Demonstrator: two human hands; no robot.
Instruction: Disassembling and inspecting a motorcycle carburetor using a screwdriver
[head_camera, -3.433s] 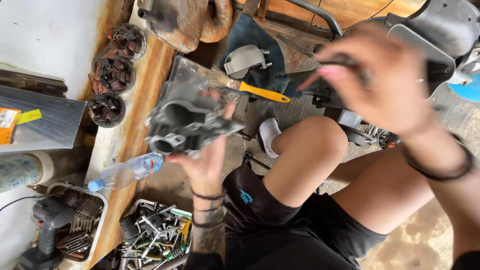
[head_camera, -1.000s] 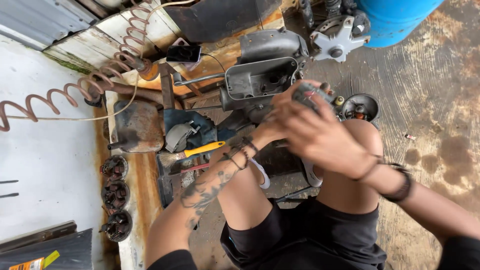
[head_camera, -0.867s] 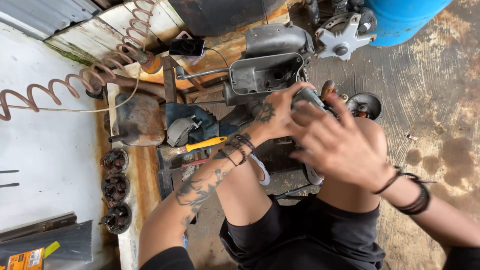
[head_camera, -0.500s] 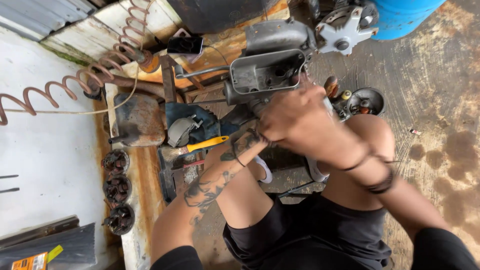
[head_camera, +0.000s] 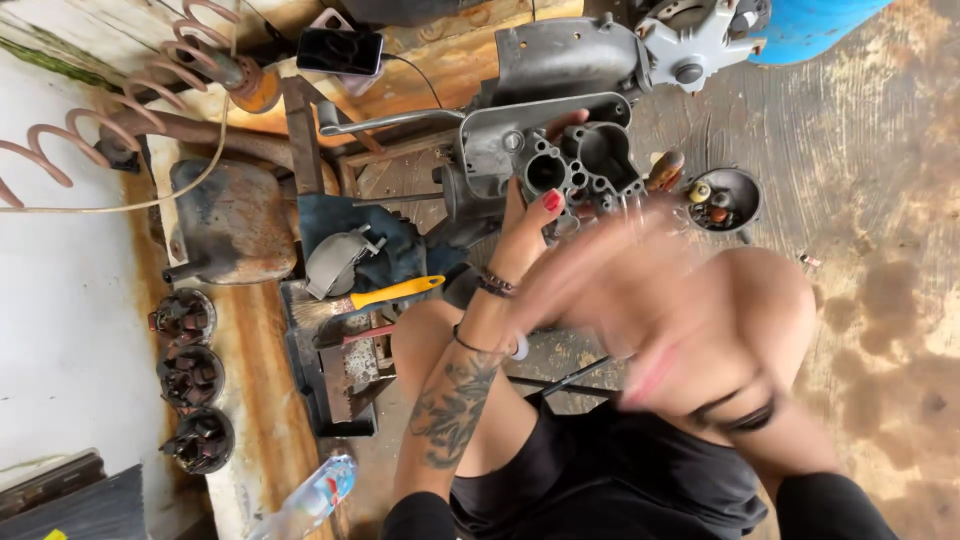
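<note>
My left hand (head_camera: 527, 228) grips a grey metal carburettor body (head_camera: 590, 168) from below and holds it up in front of my knees, its round bores facing me. My right hand (head_camera: 612, 268) is a motion blur just below and right of the carburettor, apart from it; whether its fingers hold anything is not visible. A small round metal bowl (head_camera: 722, 198) with little parts in it lies on the floor right of the carburettor. A brown tool handle (head_camera: 664, 170) sticks up beside it.
A larger grey engine casing (head_camera: 565, 62) stands behind the carburettor, with a blue barrel (head_camera: 812, 22) at the top right. On the left lie a yellow-handled brush (head_camera: 378, 297), three round dark parts (head_camera: 190, 376), a plastic bottle (head_camera: 306, 498), a phone (head_camera: 340, 50) and a coiled hose (head_camera: 88, 135).
Half a second ago my right hand was on top of the carburettor. It has come off and swept down toward my lap, uncovering the part; my left hand keeps its hold.
</note>
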